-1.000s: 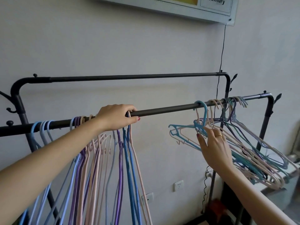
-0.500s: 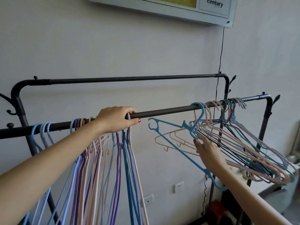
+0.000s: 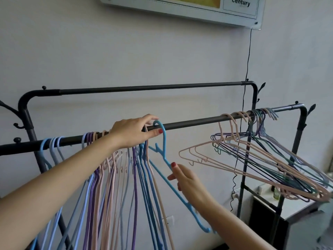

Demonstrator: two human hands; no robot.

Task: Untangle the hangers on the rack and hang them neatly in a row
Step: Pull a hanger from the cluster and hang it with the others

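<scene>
A black rack's front bar runs from lower left to upper right. Several blue, purple and pink hangers hang straight down in a row at the left. My left hand rests on the bar above them, its fingers curled over the bar beside the hook of a blue hanger. My right hand grips that blue hanger's sloping arm. Its hook sits over the bar at the right end of the row. At the right a tangled bunch of pink, green and purple hangers hangs tilted.
The rack's higher rear bar stands close to the wall. A black cord drops from a wall sign behind the rack. A white cabinet stands at the lower right under the tangled bunch.
My right hand has carried the blue hanger out of the tangled bunch leftward along the bar to the row by my left hand. The bunch has swung back.
</scene>
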